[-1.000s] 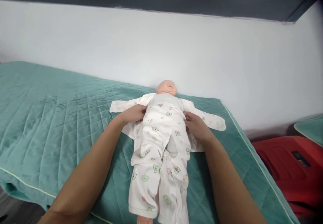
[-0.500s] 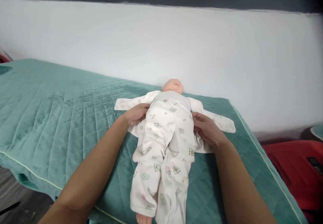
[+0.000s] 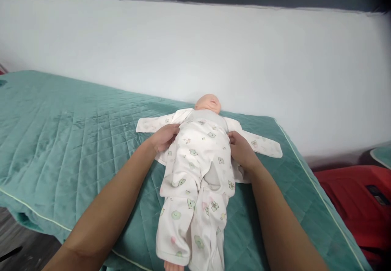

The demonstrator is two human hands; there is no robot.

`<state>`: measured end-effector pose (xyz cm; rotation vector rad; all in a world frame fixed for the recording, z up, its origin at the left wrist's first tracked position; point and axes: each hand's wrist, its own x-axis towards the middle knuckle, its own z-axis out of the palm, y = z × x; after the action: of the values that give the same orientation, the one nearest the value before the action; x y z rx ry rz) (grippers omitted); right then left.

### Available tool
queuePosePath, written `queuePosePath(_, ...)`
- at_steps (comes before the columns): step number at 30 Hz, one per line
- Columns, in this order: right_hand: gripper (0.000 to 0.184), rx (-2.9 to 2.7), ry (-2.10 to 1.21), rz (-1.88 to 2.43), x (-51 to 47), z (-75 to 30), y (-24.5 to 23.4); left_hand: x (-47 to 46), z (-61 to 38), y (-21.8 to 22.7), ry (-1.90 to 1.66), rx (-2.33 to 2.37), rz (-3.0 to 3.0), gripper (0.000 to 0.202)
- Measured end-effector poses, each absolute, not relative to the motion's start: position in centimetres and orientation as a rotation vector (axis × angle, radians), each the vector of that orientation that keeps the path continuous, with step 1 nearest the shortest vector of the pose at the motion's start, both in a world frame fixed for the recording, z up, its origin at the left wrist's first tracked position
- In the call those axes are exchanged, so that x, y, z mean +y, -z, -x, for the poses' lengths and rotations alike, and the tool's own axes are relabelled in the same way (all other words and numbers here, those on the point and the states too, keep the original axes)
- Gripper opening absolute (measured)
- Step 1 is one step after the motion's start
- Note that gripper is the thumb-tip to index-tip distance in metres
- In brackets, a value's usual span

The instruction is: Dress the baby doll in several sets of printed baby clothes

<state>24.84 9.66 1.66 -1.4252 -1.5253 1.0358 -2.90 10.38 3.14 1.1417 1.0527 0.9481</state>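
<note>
A baby doll [image 3: 208, 102] lies face up, its head toward the wall and one bare foot [image 3: 173, 266] showing at the near end. White printed baby pants [image 3: 195, 161] cover its legs and reach high up the torso. Under the doll a matching baby shirt [image 3: 265, 144] is spread, sleeves stretched out to both sides. My left hand [image 3: 165, 137] grips the pants at the left edge of their waist, fingertips partly hidden by the cloth. On the opposite side my right hand [image 3: 242, 148] pinches the pants' right edge, fingers closed.
A green quilted cover [image 3: 76, 140] lies over the bed beneath the doll. Behind it rises a white wall [image 3: 195, 51]. Beyond the bed's right edge stands a red plastic object [image 3: 357, 206]. Dark floor [image 3: 27, 242] shows at lower left.
My right hand has moved slightly left and up, closer against the pants' edge, its fingers more closed. The left hand stays at the waist. The view has shifted a little.
</note>
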Motion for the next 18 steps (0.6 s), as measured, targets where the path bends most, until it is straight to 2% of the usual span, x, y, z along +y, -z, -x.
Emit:
queuePosePath(4, 0.025, -1.508, -0.918, 1.526, 10.2, -25.2, -1.4, 10.1, 3.1, -3.6, -0.875, 1.085, -1.213, 0.018)
queuePosePath(10, 0.015, -1.592, -1.097, 1.455, 9.9, -25.3, -2.4, 9.9, 3.4, -5.0, -0.856, 1.146, -1.455, 0.019)
queuePosePath(14, 0.019, -1.504, -1.186, 1.355, 9.6, -24.4, -2.5, 9.5, 3.0, -5.3, -0.841, 1.112, -1.310, 0.010)
queuePosePath(18, 0.027, -1.298, -1.380, 1.164, 9.3, -23.4, -2.2, 9.3, 2.1, -5.0, -0.882, 0.961, -1.075, 0.018)
